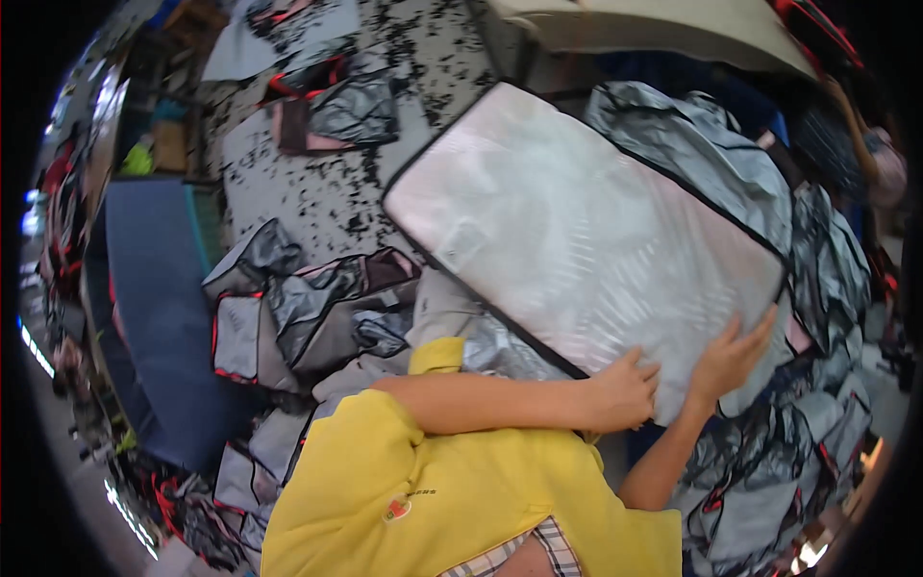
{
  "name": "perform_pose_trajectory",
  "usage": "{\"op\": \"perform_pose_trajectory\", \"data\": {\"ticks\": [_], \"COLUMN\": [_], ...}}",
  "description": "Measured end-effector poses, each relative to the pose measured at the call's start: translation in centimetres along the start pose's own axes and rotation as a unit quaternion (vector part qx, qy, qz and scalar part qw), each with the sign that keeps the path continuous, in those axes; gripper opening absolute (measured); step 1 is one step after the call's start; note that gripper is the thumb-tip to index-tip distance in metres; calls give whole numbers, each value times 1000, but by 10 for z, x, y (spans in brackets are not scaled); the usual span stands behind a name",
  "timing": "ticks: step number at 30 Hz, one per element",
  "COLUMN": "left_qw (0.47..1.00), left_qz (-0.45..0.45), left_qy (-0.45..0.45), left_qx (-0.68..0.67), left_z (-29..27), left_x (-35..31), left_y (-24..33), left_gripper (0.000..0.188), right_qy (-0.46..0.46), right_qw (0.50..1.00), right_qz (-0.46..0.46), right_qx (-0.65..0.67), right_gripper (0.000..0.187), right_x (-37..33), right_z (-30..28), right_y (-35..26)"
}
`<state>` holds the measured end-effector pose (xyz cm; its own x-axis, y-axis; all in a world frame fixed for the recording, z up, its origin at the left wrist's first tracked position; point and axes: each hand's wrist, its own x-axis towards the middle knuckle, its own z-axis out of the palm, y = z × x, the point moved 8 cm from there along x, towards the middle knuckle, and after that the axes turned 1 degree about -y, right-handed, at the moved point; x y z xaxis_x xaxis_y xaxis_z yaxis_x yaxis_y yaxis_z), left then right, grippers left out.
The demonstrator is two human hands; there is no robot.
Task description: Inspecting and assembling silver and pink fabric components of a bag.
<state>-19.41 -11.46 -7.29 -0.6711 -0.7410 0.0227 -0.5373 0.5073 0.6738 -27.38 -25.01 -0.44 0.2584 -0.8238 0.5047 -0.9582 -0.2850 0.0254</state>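
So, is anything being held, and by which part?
Apparently the large pale panel, by its near end: left hand curled there, right hand laid against it.

Head-worn fisheye, near — looking steeply down

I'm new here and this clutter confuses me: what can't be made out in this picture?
In the head view:
Pale panel: underside, hidden by its upper face.
Left hand: palm, turned from the camera.
Silver fabric: partly covered by the panel.
Person at right: blurred, dimmed by the rim.
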Motion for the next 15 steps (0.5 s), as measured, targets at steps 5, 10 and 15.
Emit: {"op": "perform_pose_trajectory", "data": {"ticks": [5, 10, 15], "left_qw": [798, 557, 548], "left_qz": [-312, -395, -349], "left_qy": [471, 641, 653], "left_qx": [210, -350, -390], "left_z": [-158, -113, -99], "left_x": [-219, -382, -366], "left_y": [-96, -236, -242], "left_gripper": [25, 37, 47], "right_qy": [28, 125, -237], "right_qw": [999, 986, 910], "right_qz": [-5, -103, -120], "right_qx": [16, -23, 319], "right_gripper": [57, 42, 50], "right_x": [6, 26, 23], "right_z": [-7, -44, -3], "right_y": [3, -62, -189]}}
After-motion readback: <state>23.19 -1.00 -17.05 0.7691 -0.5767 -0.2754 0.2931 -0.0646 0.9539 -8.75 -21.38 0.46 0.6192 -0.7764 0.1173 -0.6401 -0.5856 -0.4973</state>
